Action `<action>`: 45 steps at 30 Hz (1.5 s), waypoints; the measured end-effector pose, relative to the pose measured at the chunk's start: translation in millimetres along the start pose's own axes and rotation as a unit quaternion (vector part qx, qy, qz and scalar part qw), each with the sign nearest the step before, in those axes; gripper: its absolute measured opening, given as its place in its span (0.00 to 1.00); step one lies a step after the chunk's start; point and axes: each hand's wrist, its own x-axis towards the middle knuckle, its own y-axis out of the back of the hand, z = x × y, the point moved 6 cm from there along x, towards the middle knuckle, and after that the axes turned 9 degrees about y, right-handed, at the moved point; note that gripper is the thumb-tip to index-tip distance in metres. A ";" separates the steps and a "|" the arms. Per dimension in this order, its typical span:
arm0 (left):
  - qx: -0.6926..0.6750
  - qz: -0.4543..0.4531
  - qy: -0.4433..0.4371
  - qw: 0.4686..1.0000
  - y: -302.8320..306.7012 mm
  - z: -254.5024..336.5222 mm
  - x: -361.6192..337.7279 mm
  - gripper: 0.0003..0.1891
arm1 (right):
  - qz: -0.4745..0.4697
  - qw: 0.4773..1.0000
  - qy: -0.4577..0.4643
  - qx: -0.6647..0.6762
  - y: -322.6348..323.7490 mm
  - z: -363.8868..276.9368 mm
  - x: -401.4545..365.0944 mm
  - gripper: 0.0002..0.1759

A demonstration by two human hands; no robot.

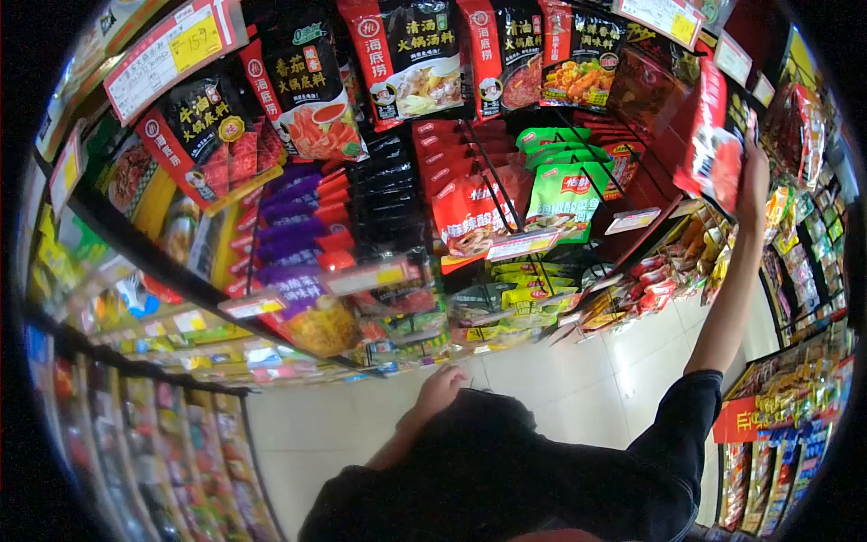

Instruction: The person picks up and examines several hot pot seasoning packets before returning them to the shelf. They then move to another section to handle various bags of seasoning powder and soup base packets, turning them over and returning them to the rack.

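Observation:
At the right end of the shelf, my right hand grips a red-and-black packet of hotpot seasoning by its right edge, with the arm stretched out. The packet is tilted and its print is blurred. My left hand is held low in front of my body, below the shelf, its fingers loosely bent with nothing visible in them. Similar seasoning packets stand along the top row, among them a tomato hotpot packet, a beef-tallow one and a clear-broth one.
Lower rows hold red packets, green packets and purple packets. Price tags stick out along the shelf edges. Another shelf stands at lower left, and racks of bagged goods at right. Pale floor tiles lie below.

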 end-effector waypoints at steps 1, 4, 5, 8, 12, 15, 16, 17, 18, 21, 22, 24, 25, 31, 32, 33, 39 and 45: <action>0.004 0.000 -0.003 1.000 1.0 3.7 -3.6 0.08 | 0.001 0.996 -0.025 0.088 -12.1 -22.8 -26.2 0.27; 0.012 0.007 -0.033 0.999 6.4 14.0 4.9 0.07 | -0.006 0.971 -0.085 0.225 -0.3 -27.6 -50.6 0.22; 0.012 0.006 -0.042 0.999 4.4 16.9 2.7 0.07 | -0.010 0.987 -0.075 0.141 26.2 -12.7 -44.2 0.21; 0.025 -0.010 -0.060 0.998 10.7 38.1 -4.2 0.08 | -0.037 0.987 -0.101 0.120 30.8 1.9 -82.2 0.22; 0.017 -0.043 -0.134 0.990 42.2 100.1 -15.7 0.08 | -0.195 0.975 0.011 -0.106 71.7 161.4 -71.6 0.27; -0.053 -0.126 -0.170 0.976 114.8 191.8 -44.2 0.08 | -0.184 0.981 -0.001 0.058 -92.8 -33.5 -230.5 0.31; -0.063 -0.095 -0.239 0.964 148.8 220.0 -54.8 0.07 | -0.219 0.974 0.025 0.048 -122.9 -65.6 -246.3 0.32; -0.070 -0.067 -0.306 0.947 184.5 245.1 -67.9 0.06 | -0.252 0.965 0.052 0.041 -152.9 -97.8 -262.2 0.33; -0.070 0.000 -0.320 0.945 226.9 267.4 -79.1 0.06 | -0.270 0.956 0.107 0.047 -182.1 -133.9 -270.0 0.34; -0.028 0.348 -0.392 0.851 332.0 320.9 -99.6 0.06 | -0.273 0.930 0.239 0.063 -254.9 -203.2 -278.1 0.35; 0.070 0.418 -0.391 0.817 362.2 338.5 -99.5 0.06 | -0.295 0.922 0.240 0.072 -273.3 -210.8 -275.7 0.35; 0.063 0.488 -0.319 0.810 393.3 361.4 -89.9 0.15 | -0.303 0.907 0.271 0.107 -308.1 -225.8 -271.7 0.36; 0.162 0.523 -0.324 0.772 410.7 363.3 -81.7 0.18 | -0.308 0.899 0.279 0.135 -322.6 -234.2 -269.8 0.35; -0.249 0.311 -0.307 0.865 469.5 351.2 -57.5 0.17 | -0.353 0.864 0.275 0.230 -375.0 -276.2 -288.8 0.33; -0.275 0.308 -0.310 0.856 472.9 351.2 -56.5 0.17 | -0.380 0.862 0.245 0.231 -382.5 -278.9 -293.4 0.33; -0.302 0.304 -0.313 0.848 476.2 350.8 -55.0 0.17 | -0.351 0.862 0.283 0.231 -387.6 -280.1 -297.0 0.34; -0.319 0.306 -0.363 0.821 487.3 361.3 -63.1 0.16 | -0.320 0.856 0.288 0.286 -399.8 -283.3 -308.2 0.37; -0.286 0.291 -0.384 0.828 494.1 391.2 -58.2 0.19 | -0.282 0.862 0.335 0.254 -401.5 -282.8 -295.0 0.36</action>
